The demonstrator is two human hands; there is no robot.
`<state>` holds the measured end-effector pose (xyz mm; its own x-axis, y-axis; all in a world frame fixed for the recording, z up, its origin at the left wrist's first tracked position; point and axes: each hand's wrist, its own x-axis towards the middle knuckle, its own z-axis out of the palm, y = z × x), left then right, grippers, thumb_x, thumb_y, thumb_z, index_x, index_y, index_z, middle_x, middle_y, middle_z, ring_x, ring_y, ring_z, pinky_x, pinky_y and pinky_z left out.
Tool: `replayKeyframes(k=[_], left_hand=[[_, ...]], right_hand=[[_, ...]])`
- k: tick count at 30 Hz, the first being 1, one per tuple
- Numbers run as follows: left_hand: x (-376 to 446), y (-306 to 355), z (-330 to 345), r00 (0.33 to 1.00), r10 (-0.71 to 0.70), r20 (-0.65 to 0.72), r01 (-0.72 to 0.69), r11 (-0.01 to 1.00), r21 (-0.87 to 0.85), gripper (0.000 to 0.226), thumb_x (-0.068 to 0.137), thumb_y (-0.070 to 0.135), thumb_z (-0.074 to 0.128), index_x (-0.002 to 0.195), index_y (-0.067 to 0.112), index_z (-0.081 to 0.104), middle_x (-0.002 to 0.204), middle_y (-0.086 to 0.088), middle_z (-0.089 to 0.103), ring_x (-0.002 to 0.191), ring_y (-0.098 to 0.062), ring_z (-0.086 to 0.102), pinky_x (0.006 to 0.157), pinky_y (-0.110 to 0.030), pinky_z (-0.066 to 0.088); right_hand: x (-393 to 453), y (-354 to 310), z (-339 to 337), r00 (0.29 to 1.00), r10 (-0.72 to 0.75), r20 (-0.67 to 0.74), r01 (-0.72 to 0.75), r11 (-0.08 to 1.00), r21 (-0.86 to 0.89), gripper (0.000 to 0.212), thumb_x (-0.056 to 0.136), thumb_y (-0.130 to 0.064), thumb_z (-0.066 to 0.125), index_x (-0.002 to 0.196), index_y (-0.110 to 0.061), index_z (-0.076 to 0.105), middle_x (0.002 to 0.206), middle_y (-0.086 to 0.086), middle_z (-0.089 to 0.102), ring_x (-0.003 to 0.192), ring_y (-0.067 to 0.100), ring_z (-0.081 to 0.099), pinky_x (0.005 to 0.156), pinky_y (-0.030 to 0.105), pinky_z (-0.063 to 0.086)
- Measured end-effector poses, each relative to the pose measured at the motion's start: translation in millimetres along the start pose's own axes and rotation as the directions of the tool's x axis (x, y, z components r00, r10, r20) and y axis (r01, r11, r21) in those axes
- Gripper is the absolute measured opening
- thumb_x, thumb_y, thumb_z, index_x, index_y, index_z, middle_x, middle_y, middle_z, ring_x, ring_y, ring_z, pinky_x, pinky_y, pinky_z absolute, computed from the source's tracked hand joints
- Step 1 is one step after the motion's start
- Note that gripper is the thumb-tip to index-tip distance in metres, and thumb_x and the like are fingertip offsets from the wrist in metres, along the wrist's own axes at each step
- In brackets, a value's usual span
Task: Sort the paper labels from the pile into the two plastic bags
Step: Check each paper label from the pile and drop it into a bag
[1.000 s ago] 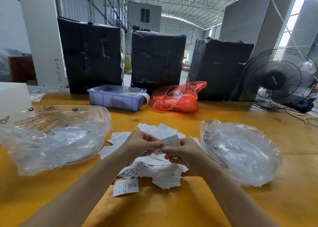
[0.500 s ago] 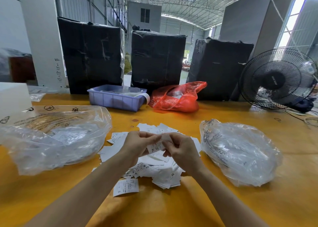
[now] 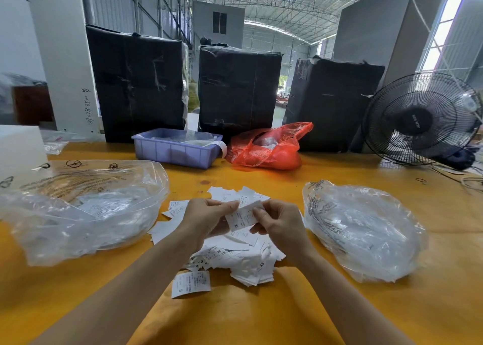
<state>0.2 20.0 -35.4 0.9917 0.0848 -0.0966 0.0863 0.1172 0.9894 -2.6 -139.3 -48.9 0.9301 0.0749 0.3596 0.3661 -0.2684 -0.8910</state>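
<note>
A pile of white paper labels [image 3: 235,261] lies on the yellow table between two clear plastic bags. The left bag [image 3: 78,208] and the right bag [image 3: 366,229] each hold labels. Above the pile, my left hand [image 3: 206,219] and my right hand [image 3: 279,221] pinch the same white label [image 3: 241,218], marked XL, by its two ends. A single label [image 3: 190,283] marked S lies apart at the pile's near edge.
A purple plastic tray [image 3: 175,150] and a red plastic bag [image 3: 269,148] sit at the table's far side before three black wrapped bales [image 3: 237,88]. A black fan [image 3: 420,119] stands at the far right with cables beside it. A white box [image 3: 18,151] is far left.
Both hands dipped toward the pile with a label, then rose slightly. The label held between them has turned so its XL mark faces me.
</note>
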Motion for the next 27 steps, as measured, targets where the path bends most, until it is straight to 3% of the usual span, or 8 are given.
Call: replayKeyframes(k=[3, 7, 13, 17, 23, 27], left_hand=[[0, 1, -2, 0.999, -0.025, 0.03, 0.025, 0.999, -0.026, 0.021, 0.077, 0.014, 0.076, 0.088, -0.004, 0.071, 0.072, -0.014, 0.073, 0.055, -0.015, 0.069, 0.048, -0.02, 0.054], [0, 1, -5, 0.997, -0.023, 0.076, 0.029, 0.996, -0.086, 0.016, 0.074, 0.002, 0.075, 0.088, -0.004, 0.069, 0.078, -0.016, 0.074, 0.062, -0.018, 0.071, 0.056, -0.022, 0.058], [0, 1, -3, 0.995, -0.027, 0.092, 0.036, 0.994, -0.101, 0.02, 0.072, 0.001, 0.075, 0.09, -0.004, 0.069, 0.079, -0.018, 0.073, 0.062, -0.02, 0.072, 0.058, -0.023, 0.058], [-1, 0, -2, 0.994, -0.013, 0.108, 0.021, 0.997, -0.074, 0.019, 0.074, 0.005, 0.075, 0.09, -0.002, 0.069, 0.08, -0.016, 0.074, 0.063, -0.018, 0.072, 0.058, -0.022, 0.058], [-1, 0, -2, 0.994, 0.001, 0.113, 0.006, 0.998, -0.063, 0.011, 0.076, 0.006, 0.074, 0.086, 0.002, 0.071, 0.078, -0.016, 0.074, 0.064, -0.018, 0.072, 0.057, -0.022, 0.058], [0, 1, -3, 0.995, 0.005, 0.101, 0.003, 0.997, -0.075, 0.013, 0.076, 0.007, 0.074, 0.087, 0.001, 0.07, 0.079, -0.016, 0.074, 0.064, -0.019, 0.072, 0.055, -0.021, 0.057]], right_hand=[[1, -2, -3, 0.985, 0.011, -0.172, 0.012, 0.991, 0.13, 0.007, 0.091, -0.004, 0.058, 0.087, -0.005, 0.064, 0.076, 0.013, 0.069, 0.056, 0.014, 0.068, 0.054, 0.023, 0.054], [1, -5, -8, 0.956, 0.017, -0.291, 0.059, 0.966, 0.25, 0.006, 0.086, 0.0, 0.063, 0.09, -0.004, 0.062, 0.079, 0.006, 0.07, 0.062, 0.014, 0.071, 0.057, 0.018, 0.055], [1, -6, -8, 0.961, -0.044, -0.274, 0.093, 0.982, 0.167, 0.013, 0.082, 0.003, 0.067, 0.093, -0.002, 0.062, 0.084, 0.011, 0.07, 0.068, 0.017, 0.071, 0.063, 0.023, 0.057], [-1, -6, -5, 0.963, -0.101, -0.25, 0.127, 0.987, 0.093, 0.017, 0.082, 0.003, 0.068, 0.086, -0.011, 0.061, 0.082, 0.006, 0.07, 0.069, 0.015, 0.071, 0.063, 0.024, 0.058], [-2, -1, -1, 0.959, -0.165, -0.231, 0.156, 0.986, -0.056, 0.013, 0.08, 0.001, 0.07, 0.085, -0.007, 0.062, 0.082, 0.008, 0.07, 0.074, 0.02, 0.071, 0.067, 0.041, 0.059], [-4, -2, 2, 0.97, -0.172, -0.171, 0.163, 0.984, -0.066, 0.016, 0.08, 0.002, 0.069, 0.081, -0.011, 0.06, 0.082, 0.01, 0.071, 0.071, 0.018, 0.071, 0.064, 0.039, 0.059]])
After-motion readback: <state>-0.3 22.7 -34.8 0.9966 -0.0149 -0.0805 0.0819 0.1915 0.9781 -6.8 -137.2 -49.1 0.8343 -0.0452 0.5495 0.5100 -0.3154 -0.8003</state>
